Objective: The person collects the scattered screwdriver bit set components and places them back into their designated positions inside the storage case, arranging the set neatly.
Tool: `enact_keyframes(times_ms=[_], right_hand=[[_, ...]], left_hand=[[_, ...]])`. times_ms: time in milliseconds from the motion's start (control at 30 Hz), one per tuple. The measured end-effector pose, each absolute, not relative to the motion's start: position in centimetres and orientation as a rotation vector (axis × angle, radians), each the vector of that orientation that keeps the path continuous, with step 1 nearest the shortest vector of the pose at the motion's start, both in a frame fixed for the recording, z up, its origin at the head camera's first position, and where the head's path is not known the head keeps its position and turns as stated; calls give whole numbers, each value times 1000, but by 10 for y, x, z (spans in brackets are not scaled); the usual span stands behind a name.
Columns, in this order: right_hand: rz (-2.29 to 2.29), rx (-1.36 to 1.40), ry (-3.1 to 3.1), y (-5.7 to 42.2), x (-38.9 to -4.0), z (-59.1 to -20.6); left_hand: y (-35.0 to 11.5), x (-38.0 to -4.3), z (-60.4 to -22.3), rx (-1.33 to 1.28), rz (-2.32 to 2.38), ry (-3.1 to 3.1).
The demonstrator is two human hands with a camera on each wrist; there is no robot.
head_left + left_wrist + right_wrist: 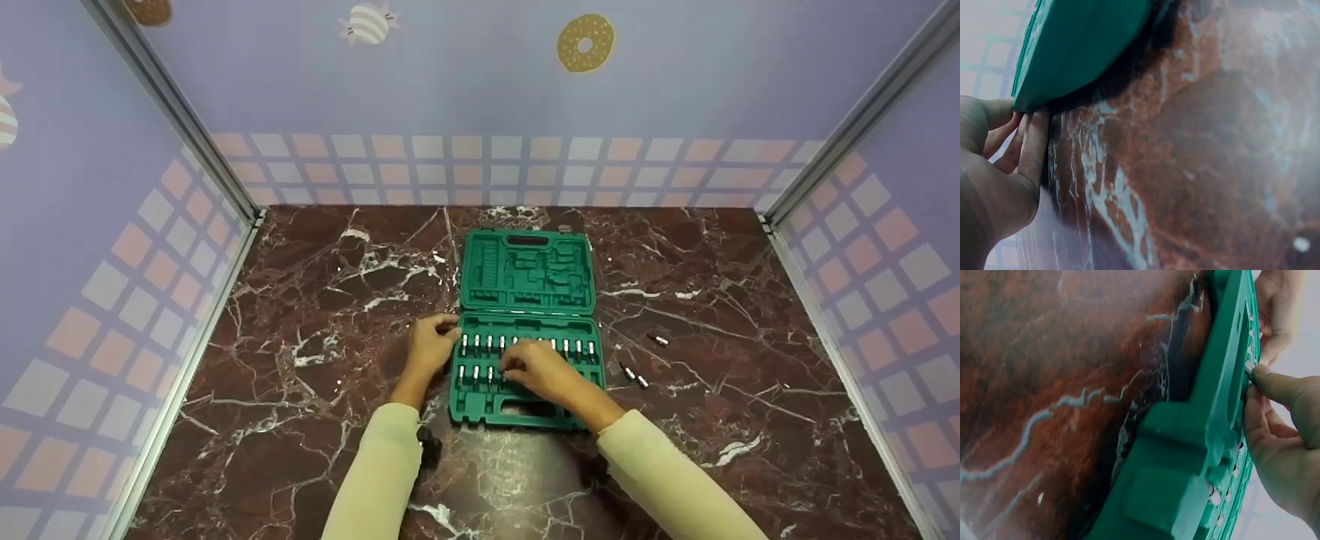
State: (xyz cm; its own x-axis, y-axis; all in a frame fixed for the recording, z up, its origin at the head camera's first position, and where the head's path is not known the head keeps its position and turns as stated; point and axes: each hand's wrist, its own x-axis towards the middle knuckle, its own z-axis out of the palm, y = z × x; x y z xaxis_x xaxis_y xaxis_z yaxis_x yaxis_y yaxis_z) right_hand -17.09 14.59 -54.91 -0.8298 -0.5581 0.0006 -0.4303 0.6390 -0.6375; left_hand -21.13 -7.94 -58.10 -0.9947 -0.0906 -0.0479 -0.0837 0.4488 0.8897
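Note:
A green plastic socket case (459,411) lies unfolded on the table, its lid toward the back. Silver bit sockets stand in an upper row (477,343), and some fill the left of a lower row (475,375). My right hand (541,367) is over the lower row and pinches a small metal bit socket (1249,368) between thumb and fingers, which hide most of it. At the case's left edge, my left hand (429,346) steadies it. In the left wrist view the thumb and straight fingers (1033,146) touch the case's corner.
Right of the case, a loose bit socket (659,340) lies on the dark red marbled table, with more small metal pieces (628,373) nearer. The case lid (487,300) has vacant moulded recesses. Purple patterned panels (480,90) enclose the table at the back and both sides.

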Motion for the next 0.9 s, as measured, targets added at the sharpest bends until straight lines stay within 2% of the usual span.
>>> enact_keyframes(times_ms=[900], right_hand=[[-856,-526,2697,130,-181,-540]], left_hand=[[-78,-212,-578,183,-1568,-2701]])
